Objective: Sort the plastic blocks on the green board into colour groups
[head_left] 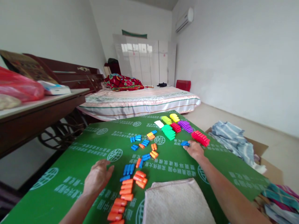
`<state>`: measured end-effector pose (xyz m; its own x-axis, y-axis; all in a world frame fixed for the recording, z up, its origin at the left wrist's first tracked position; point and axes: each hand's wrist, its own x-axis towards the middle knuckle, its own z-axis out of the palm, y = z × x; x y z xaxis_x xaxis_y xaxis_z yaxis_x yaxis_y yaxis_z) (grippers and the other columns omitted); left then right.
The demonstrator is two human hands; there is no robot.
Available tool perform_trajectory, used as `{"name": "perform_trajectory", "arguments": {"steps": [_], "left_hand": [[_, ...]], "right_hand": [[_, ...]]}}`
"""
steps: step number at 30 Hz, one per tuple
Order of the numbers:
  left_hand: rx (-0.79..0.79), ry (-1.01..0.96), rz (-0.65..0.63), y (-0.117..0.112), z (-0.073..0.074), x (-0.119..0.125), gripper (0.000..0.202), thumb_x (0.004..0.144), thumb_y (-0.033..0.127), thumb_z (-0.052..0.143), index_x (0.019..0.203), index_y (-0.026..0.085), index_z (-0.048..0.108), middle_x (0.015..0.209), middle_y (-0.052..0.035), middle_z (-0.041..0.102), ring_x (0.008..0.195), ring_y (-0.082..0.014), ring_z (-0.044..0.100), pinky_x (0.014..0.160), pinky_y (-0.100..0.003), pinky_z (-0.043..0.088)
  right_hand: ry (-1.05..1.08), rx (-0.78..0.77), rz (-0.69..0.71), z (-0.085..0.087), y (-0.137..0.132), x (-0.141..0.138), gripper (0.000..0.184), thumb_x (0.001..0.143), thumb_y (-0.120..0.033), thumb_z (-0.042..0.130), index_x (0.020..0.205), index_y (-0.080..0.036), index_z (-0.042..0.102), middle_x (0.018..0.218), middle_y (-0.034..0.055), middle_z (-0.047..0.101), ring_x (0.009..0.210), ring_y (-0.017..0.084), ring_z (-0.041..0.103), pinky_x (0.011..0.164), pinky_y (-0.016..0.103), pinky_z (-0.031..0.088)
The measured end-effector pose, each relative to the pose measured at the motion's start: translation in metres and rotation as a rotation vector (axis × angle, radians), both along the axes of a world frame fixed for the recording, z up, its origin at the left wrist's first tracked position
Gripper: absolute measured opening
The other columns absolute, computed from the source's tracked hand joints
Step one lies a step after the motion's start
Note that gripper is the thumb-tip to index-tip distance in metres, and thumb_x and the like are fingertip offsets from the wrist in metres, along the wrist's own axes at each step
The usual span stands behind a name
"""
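Observation:
My right hand pinches small blue plastic tubes at the right of the green board, just above its surface or touching it; I cannot tell which. My left hand rests over the board at the left with thumb and fingers apart, holding nothing. Between my hands lie loose orange tubes and blue tubes, in small groups from the near edge towards the middle. Beyond my right hand sit bundled groups of the same kind: red, purple, green, dark red and white.
The green board has white printed writing. A folded beige cloth lies at its near edge. Right of it stands a cardboard box with a striped cloth. A bed is behind, and a side table stands left.

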<state>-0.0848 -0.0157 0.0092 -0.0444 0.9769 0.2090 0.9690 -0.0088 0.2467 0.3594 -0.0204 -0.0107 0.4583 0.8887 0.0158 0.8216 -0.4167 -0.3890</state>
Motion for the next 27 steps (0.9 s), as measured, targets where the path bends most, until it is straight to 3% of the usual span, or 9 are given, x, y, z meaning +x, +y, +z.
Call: {"name": "perform_trajectory", "arguments": {"steps": [4,10,19,27], "left_hand": [[0.017,0.082,0.044,0.006,-0.007,-0.011,0.058,0.079,0.044,0.032,0.113,0.006,0.06,0.129,-0.0225,0.055,0.129,-0.0336,0.045,0.112,-0.045,0.036],[-0.053,0.115,0.139,0.008,-0.01,-0.001,0.068,0.084,0.052,0.025,0.125,0.006,0.054,0.141,-0.0233,0.043,0.133,-0.0393,0.037,0.107,-0.056,0.038],[-0.092,0.153,0.154,0.005,-0.012,0.01,0.068,0.087,0.051,0.015,0.128,0.007,0.049,0.142,-0.021,0.043,0.136,-0.0354,0.034,0.111,-0.054,0.031],[-0.094,0.176,0.146,0.004,-0.014,0.01,0.069,0.087,0.05,0.014,0.128,0.006,0.048,0.142,-0.02,0.043,0.136,-0.0351,0.033,0.111,-0.054,0.03]], "right_hand": [[0.022,-0.039,0.038,-0.005,0.008,0.004,0.034,0.086,-0.046,0.055,0.108,-0.025,0.068,0.102,0.0082,0.074,0.095,0.023,0.069,0.074,0.031,0.05],[0.031,-0.063,0.054,-0.006,0.022,0.008,0.033,0.087,-0.044,0.054,0.11,-0.025,0.069,0.106,0.0078,0.073,0.099,0.022,0.068,0.079,0.03,0.05],[0.035,-0.091,0.014,-0.009,0.036,0.013,0.041,0.087,-0.047,0.054,0.12,-0.026,0.065,0.108,0.0086,0.073,0.099,0.023,0.068,0.081,0.032,0.051],[0.055,-0.122,0.021,-0.008,0.038,0.014,0.044,0.088,-0.048,0.049,0.123,-0.024,0.062,0.092,0.0088,0.075,0.087,0.023,0.07,0.076,0.034,0.052]]}}
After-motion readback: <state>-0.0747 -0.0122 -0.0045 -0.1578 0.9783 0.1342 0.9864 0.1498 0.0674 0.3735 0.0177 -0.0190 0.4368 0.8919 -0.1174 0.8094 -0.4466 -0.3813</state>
